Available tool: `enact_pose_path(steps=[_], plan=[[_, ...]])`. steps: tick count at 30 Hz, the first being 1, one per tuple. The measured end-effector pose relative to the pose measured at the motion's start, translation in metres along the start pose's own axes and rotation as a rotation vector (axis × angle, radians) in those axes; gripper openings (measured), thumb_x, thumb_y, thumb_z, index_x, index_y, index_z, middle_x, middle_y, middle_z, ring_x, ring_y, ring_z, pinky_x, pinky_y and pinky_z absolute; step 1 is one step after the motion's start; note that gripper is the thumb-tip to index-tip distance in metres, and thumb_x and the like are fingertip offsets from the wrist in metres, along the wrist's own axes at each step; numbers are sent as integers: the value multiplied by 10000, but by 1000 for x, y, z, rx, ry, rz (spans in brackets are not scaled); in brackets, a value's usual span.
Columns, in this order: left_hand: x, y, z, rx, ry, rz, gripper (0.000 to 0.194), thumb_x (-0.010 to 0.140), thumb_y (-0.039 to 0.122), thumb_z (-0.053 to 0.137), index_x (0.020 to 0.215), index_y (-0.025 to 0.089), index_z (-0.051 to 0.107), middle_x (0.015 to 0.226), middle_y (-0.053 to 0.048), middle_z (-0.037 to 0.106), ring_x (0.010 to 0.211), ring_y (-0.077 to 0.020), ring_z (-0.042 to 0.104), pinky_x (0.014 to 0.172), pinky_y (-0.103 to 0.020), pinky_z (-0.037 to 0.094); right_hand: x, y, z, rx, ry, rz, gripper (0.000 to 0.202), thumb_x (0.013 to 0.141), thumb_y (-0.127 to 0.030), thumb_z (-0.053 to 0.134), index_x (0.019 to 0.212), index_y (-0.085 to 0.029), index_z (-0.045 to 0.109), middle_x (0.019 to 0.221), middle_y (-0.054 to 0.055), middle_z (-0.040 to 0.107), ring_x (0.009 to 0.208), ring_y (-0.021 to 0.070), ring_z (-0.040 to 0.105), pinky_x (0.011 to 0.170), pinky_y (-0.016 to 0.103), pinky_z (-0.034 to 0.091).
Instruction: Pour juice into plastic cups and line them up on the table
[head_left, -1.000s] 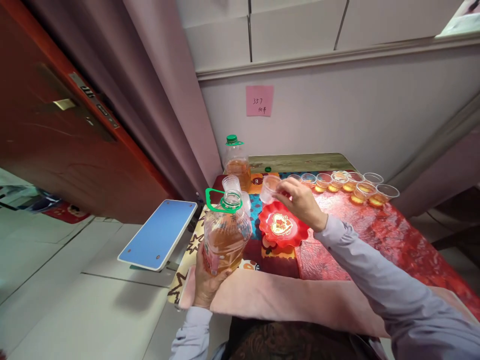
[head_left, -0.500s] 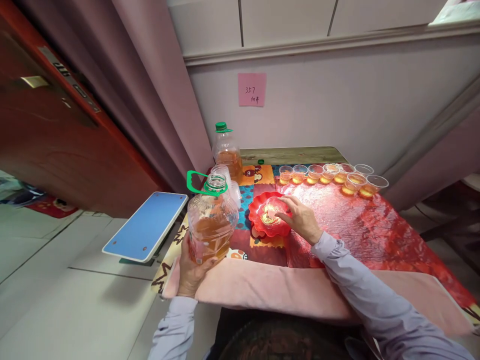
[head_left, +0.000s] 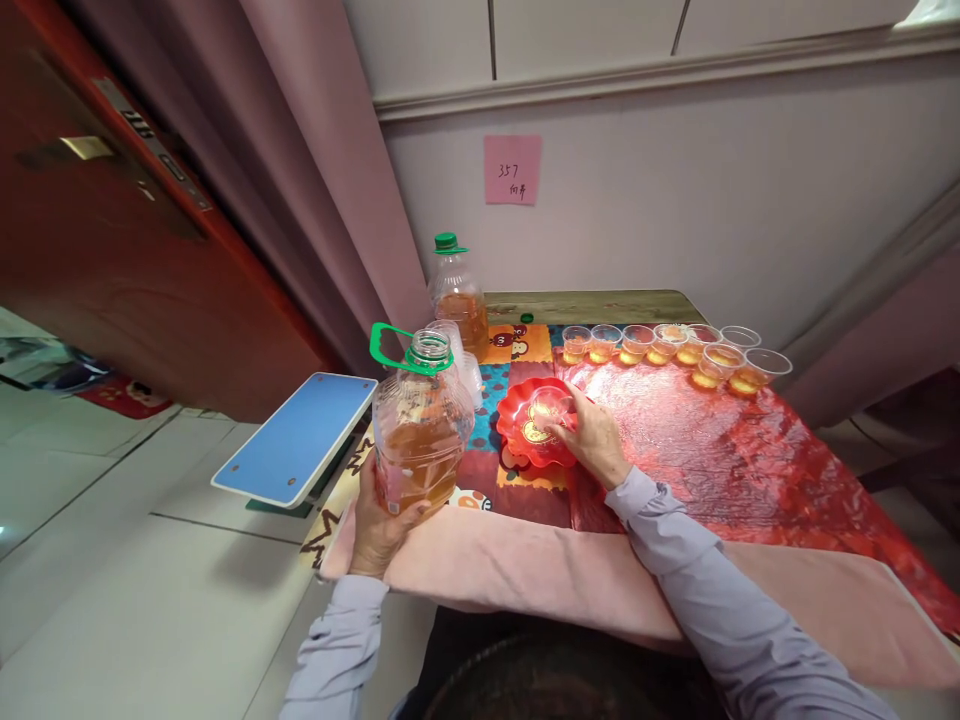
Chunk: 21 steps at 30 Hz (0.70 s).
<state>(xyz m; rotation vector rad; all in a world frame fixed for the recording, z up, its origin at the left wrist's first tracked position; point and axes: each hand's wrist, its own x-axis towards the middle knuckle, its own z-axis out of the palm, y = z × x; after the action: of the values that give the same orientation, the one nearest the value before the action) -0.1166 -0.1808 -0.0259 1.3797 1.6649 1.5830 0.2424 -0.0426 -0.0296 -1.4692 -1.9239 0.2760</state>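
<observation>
We hold uncapped bottle (head_left: 420, 445) in left hand (head_left: 377, 532), front-left of cloth-covered table (head_left: 600, 303); clear cup (head_left: 550, 408) in right hand (head_left: 598, 440) over red dish (head_left: 513, 424), contact unclear. Pink note (head_left: 512, 170) on wall (head_left: 645, 200).

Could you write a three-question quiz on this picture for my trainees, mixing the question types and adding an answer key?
1. True or false: the large bottle in the left hand is uncapped.
2. Multiple choice: beneath the clear cup in the right hand is the
A) blue board
B) red dish
C) capped bottle
3. Fill in the number: the pink note on the wall reads ___.

Key: 1. True. 2. B. 3. 357.
</observation>
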Motion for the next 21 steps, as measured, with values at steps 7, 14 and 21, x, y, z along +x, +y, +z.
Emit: enact_pose_path(steps=[7, 14, 21], plan=[[-2, 2, -1, 29, -19, 23, 1144, 589, 564, 994, 1552, 219, 480, 1520, -205, 591, 1469, -445, 540, 1235, -584, 404, 0, -37, -35, 326, 328, -69, 939, 908, -718, 762, 1632, -195, 472, 1526, 236, 645, 1360, 405, 665, 1145, 641, 535], [-7, 16, 2, 24, -13, 45, 1217, 572, 531, 1013, 1614, 238, 456, 1654, -231, 509, 1558, -464, 450, 1294, -600, 316, -3, -137, -17, 1093, 2, -20, 919, 919, -778, 711, 1648, -283, 451, 1682, 171, 514, 1544, 373, 524, 1249, 595, 463], [-8, 44, 7, 52, 0, 14, 1189, 447, 421, 1088, 1517, 266, 592, 1624, -199, 569, 1543, -444, 489, 1292, -549, 345, 1, -139, -4, 1303, -167, -3, 813, 823, -781, 808, 1454, -291, 661, 1542, 116, 654, 1463, 375, 584, 1227, 556, 477]])
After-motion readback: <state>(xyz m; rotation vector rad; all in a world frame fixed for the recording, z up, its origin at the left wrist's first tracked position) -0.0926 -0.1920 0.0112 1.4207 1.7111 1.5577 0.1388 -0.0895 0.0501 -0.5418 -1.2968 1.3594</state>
